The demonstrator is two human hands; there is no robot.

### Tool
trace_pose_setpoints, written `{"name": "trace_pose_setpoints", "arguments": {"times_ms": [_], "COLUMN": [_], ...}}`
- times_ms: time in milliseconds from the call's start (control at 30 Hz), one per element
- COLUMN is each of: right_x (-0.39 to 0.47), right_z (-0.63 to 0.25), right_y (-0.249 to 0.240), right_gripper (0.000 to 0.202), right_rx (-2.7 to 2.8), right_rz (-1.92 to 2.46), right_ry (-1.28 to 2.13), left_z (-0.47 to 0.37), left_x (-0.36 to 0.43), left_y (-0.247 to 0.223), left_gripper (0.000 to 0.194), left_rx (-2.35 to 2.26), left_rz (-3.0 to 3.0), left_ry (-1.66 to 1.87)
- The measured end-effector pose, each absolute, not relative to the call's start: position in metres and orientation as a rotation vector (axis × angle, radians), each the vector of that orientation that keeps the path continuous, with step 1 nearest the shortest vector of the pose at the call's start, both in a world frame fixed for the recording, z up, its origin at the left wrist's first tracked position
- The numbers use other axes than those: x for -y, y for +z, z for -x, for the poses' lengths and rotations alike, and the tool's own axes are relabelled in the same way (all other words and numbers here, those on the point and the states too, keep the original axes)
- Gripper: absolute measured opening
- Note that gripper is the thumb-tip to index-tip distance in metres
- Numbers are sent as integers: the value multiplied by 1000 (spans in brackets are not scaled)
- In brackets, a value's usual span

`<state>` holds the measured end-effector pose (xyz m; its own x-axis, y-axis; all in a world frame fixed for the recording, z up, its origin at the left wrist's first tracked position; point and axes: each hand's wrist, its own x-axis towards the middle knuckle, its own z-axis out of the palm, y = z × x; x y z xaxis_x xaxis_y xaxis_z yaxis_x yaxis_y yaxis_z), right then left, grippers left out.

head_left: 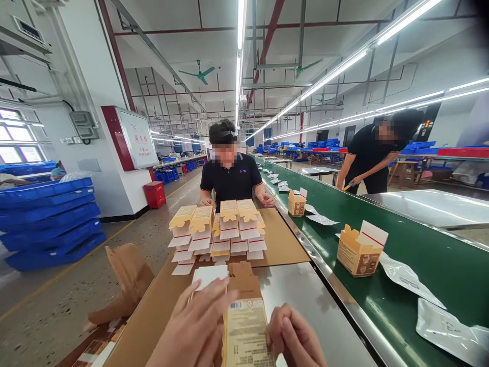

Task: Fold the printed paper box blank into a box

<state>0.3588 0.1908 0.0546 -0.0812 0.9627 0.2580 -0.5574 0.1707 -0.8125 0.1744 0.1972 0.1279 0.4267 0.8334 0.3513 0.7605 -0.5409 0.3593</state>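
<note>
Left hand [194, 331] and right hand [296, 339] grip a flat carton [244, 326] from both sides, low over the counter [305, 306]. Stacked folded cartons [219, 229] stand beyond. An open box [359, 250] and clear bags [408, 278] lie on the green conveyor [420, 255]. A co-worker [231, 173] sits opposite.

A stack of flat cartons [217, 232] lies on the table [290, 300], left of the conveyor belt [401, 255] carrying an open box [359, 252].
</note>
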Motion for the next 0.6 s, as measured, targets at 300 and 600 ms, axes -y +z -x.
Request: {"name": "trace_pose_setpoints", "arguments": {"times_ms": [300, 600], "right_x": [-196, -172], "right_z": [-416, -478], "right_y": [106, 217], "right_gripper": [31, 29], "right_rx": [754, 849], "right_rz": [581, 520], "right_ry": [1162, 694], "left_z": [-191, -193], "left_x": [-196, -196], "left_y": [122, 135], "left_gripper": [49, 56], "left_rx": [-1306, -1243], "left_rz": [-2929, -2702], "left_ry": [130, -77]}}
